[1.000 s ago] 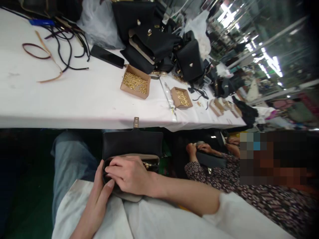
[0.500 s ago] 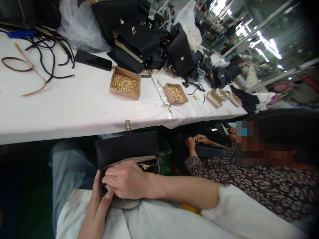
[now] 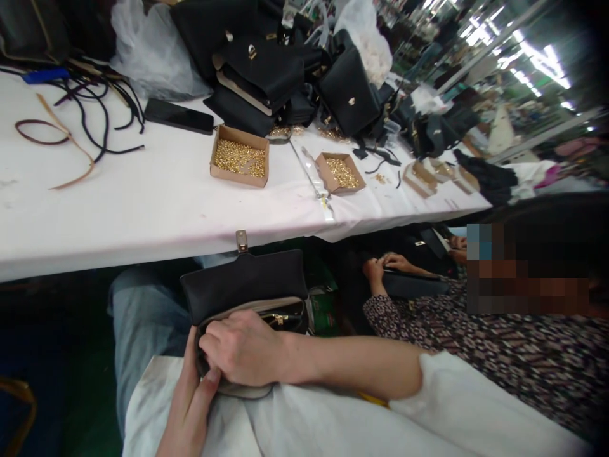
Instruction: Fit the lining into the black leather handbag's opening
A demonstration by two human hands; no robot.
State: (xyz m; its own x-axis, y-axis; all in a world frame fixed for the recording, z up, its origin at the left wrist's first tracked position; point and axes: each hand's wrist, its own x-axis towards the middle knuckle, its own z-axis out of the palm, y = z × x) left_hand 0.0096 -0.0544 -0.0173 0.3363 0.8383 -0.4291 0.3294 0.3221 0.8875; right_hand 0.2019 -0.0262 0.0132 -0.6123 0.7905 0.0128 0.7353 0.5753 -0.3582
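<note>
A black handbag rests on my lap, its flap raised toward the table and a metal clasp plate at the flap's tip. Beige lining shows along its mouth, with gold hardware inside near the right end. My left hand grips the bag's left end, thumb over the near edge and fingers along the outer side. Reaching across from the right, my right hand has its fingers curled down into the bag's left end. Its fingertips are hidden, so whatever they pinch cannot be made out.
On the white table stand cardboard boxes of gold studs, a black phone, loose cords, a plastic bag and piled black handbags. To the right sits a co-worker in a patterned top, hands on a dark bag.
The view has shifted slightly. Both my hands keep nearly the same places on the handbag, and its flap stays raised.
</note>
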